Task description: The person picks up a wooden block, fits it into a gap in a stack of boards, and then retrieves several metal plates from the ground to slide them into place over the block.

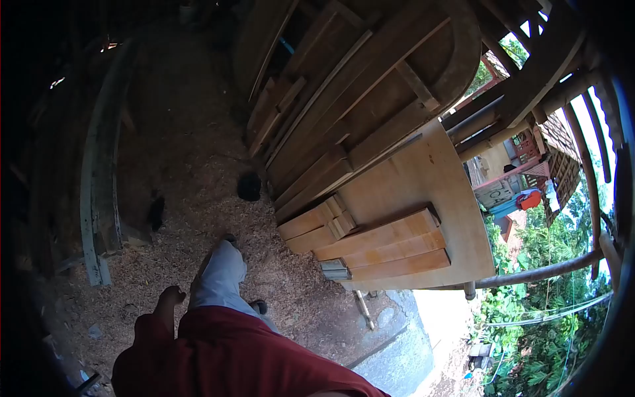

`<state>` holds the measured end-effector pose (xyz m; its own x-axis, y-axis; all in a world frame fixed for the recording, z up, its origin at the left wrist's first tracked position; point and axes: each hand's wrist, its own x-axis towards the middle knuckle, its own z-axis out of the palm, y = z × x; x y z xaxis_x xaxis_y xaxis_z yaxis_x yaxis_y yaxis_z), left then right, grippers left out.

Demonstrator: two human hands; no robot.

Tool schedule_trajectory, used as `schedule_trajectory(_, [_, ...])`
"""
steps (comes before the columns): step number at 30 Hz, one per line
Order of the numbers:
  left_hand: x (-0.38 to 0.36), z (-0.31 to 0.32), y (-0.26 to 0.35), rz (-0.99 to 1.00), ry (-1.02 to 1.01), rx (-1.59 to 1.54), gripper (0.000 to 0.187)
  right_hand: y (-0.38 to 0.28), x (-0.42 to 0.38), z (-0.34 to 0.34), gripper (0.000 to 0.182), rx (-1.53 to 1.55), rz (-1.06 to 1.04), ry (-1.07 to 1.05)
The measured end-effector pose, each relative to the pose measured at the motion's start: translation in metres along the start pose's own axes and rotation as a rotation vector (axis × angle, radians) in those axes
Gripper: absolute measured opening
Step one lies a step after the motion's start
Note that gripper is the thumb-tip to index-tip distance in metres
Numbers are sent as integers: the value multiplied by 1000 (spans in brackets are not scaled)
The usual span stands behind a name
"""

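Observation:
My left hand [169, 296] hangs by my side at the end of a red sleeve [149, 337], above a floor covered in sawdust [192, 159]. It is dim and seen from behind, and nothing shows in it. My right hand is out of view. My grey trouser leg [221, 274] steps forward toward a stack of sawn wooden planks [380, 250]. The planks lie on a wide pale board [433, 175], well to the right of my left hand.
More planks and boards [344, 99] lean in a pile behind the stack. A long weathered beam [99, 192] stands at the left. A dark lump [249, 186] lies on the sawdust. A concrete slab [397, 357] and a railing pole [542, 271] edge the right, with greenery beyond.

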<state>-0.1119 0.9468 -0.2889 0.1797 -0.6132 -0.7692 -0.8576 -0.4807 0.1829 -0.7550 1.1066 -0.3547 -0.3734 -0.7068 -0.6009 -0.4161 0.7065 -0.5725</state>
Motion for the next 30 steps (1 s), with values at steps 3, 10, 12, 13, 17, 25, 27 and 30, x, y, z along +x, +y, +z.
schedule_trajectory(3, [3, -29, -15, -154, 217, -101, 43, -118, 18, -15, 33, -74, -72, 16])
schedule_trajectory(10, [79, -102, -77, -323, 161, -190, 45, -361, 80, 35, 33, -74, -291, -13])
schedule_trajectory(12, [93, -150, -89, -197, -149, -258, 60, -423, 96, 54, 31, -126, -336, -70])
schedule_trajectory(13, [95, -173, -94, -131, -146, -374, 61, -449, 107, 62, 30, -243, -391, -101])
schedule_trajectory(17, [101, -226, -121, -124, 128, -681, 58, -554, 125, 98, 29, -260, -466, -38])
schedule_trajectory(25, [111, -263, -154, -221, 576, -774, 40, -633, 214, 131, 26, -300, -667, -118])
schedule_trajectory(27, [94, -272, -132, -274, 653, -869, 34, -646, 227, 139, 28, -257, -546, -123])
schedule_trajectory(30, [95, -258, -117, -249, 512, -1007, 35, -704, 220, 154, 27, -180, -471, -172])
